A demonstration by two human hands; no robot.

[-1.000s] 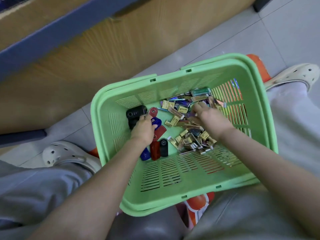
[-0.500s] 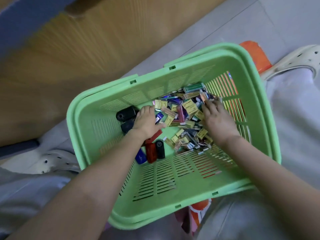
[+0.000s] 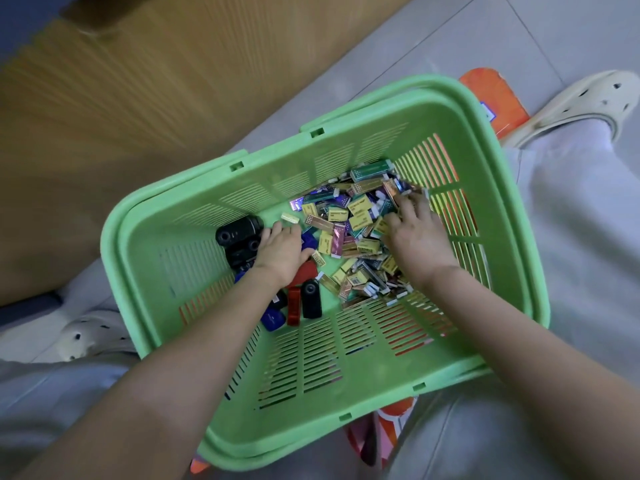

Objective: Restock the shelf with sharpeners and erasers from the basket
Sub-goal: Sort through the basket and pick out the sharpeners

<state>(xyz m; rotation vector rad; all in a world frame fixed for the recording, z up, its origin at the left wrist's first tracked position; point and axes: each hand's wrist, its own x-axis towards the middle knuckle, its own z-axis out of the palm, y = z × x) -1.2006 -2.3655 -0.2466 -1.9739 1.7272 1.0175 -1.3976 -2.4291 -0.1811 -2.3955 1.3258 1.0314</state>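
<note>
Right, from up over the person's head: the green basket (image 3: 381,123) sits tilted across their lap, and both hands are down inside it. The left hand (image 3: 280,251) is palm-down on the sharpeners (image 3: 308,299), a cluster of black, red and blue ones on the left side of the basket floor, with a bigger black sharpener (image 3: 239,230) just past its fingertips. Its fingers bend down into the cluster, but I can't tell whether they have hold of anything. The right hand (image 3: 415,237) lies flat with fingers spread on the erasers (image 3: 349,220), a loose heap of small yellow, gold and purple wrapped pieces filling the right half, gripping nothing. A long green pack (image 3: 372,169) tops the far end of that heap. Under the basket there's an orange printed thing (image 3: 495,95), a pale clog (image 3: 581,102) on the tiled floor (image 3: 519,36), and a wooden panel (image 3: 138,81) beyond.
</note>
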